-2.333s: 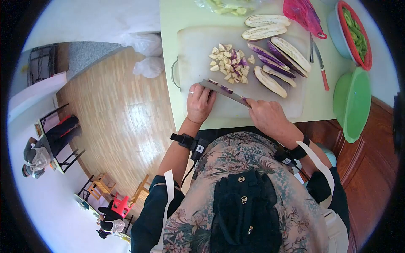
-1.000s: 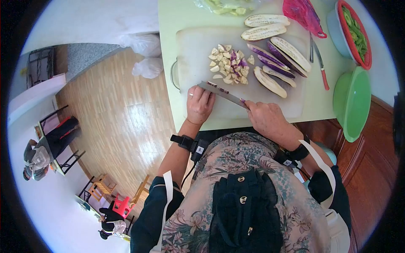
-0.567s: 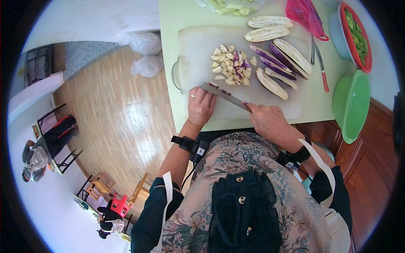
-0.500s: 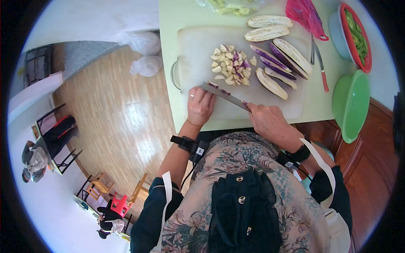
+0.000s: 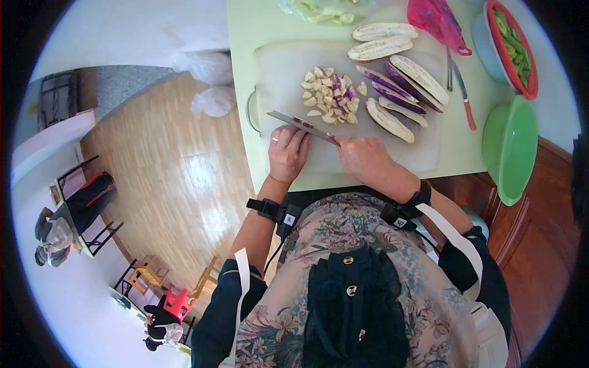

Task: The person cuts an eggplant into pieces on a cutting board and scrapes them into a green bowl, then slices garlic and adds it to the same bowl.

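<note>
My right hand (image 5: 370, 162) grips the handle of a kitchen knife (image 5: 319, 132), its blade pointing left across the lower part of the white cutting board (image 5: 282, 67). Curled up against the near side of the blade, my left hand (image 5: 288, 153) holds eggplant that is mostly hidden under the fingers. Small purple-skinned bits show along the blade. Beyond the knife lies a pile of diced eggplant (image 5: 330, 95). To its right rest several lengthwise eggplant halves and slices, among them a pale cut half (image 5: 390, 121) and a purple-edged one (image 5: 420, 80).
A green basin (image 5: 510, 150) stands at the table's right edge. Behind it a red basket (image 5: 532, 86) of green vegetables sits in a pale blue bowl. A red-handled knife (image 5: 466, 104), a pink plastic bag (image 5: 437, 24) and a clear bag (image 5: 328, 9) lie around the board.
My right hand and the knife have shifted left, so the blade tip now reaches past my left hand's fingers. My left hand stays nearly in place. The whole view has shifted slightly.
</note>
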`<state>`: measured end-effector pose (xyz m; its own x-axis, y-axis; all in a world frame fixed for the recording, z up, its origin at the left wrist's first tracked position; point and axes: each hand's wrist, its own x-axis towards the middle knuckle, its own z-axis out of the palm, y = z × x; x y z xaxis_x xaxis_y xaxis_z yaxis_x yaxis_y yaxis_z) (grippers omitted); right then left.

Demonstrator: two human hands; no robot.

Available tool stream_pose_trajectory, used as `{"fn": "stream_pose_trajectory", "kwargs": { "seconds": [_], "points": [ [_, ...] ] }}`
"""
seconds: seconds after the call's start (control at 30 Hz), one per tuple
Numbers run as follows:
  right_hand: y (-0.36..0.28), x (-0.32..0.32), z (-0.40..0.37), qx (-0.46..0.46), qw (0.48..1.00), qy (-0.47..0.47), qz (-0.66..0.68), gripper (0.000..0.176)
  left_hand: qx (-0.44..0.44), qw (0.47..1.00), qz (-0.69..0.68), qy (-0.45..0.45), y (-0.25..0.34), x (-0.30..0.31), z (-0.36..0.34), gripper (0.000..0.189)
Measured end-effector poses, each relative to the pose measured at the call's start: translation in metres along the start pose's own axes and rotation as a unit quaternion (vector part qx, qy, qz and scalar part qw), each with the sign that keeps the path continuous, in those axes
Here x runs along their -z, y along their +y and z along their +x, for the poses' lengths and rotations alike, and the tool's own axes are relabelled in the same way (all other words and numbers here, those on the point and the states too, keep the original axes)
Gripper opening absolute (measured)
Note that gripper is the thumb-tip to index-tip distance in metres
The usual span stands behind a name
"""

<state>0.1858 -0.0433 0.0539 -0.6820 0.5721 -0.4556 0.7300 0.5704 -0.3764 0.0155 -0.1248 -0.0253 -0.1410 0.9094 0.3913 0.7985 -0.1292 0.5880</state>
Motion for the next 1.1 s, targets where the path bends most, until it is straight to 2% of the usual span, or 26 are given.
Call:
{"fn": "stream_pose_trajectory", "kwargs": {
  "seconds": [0.1, 0.2, 0.27, 0.4, 0.67, 1.1],
  "points": [
    [0.008, -0.002, -0.001, 0.003, 0.999, 0.020, 0.036, 0.025, -0.006, 1.000, 0.004, 0.009, 0.003, 0.002, 0.002, 0.023],
    [0.015, -0.001, -0.006, -0.034, 0.999, 0.006, 0.030, 0.025, -0.001, 0.999, 0.041, 0.021, 0.009, 0.007, 0.000, 0.023],
    [0.020, 0.006, -0.014, -0.029, 0.997, 0.022, 0.063, 0.024, 0.006, 0.999, 0.026, 0.020, 0.006, 0.005, -0.001, 0.024],
    [0.022, 0.006, -0.028, 0.011, 0.997, 0.062, 0.044, 0.023, 0.001, 1.000, 0.015, 0.013, 0.002, 0.002, -0.003, 0.024],
    [0.017, 0.016, -0.039, 0.016, 0.999, -0.007, -0.033, 0.025, 0.006, 0.998, 0.062, -0.005, 0.002, 0.003, -0.010, 0.021],
    [0.019, 0.020, -0.036, 0.031, 0.998, -0.033, -0.044, 0.027, 0.004, 0.998, 0.056, 0.011, 0.003, 0.005, -0.008, 0.024]
  ]
}}
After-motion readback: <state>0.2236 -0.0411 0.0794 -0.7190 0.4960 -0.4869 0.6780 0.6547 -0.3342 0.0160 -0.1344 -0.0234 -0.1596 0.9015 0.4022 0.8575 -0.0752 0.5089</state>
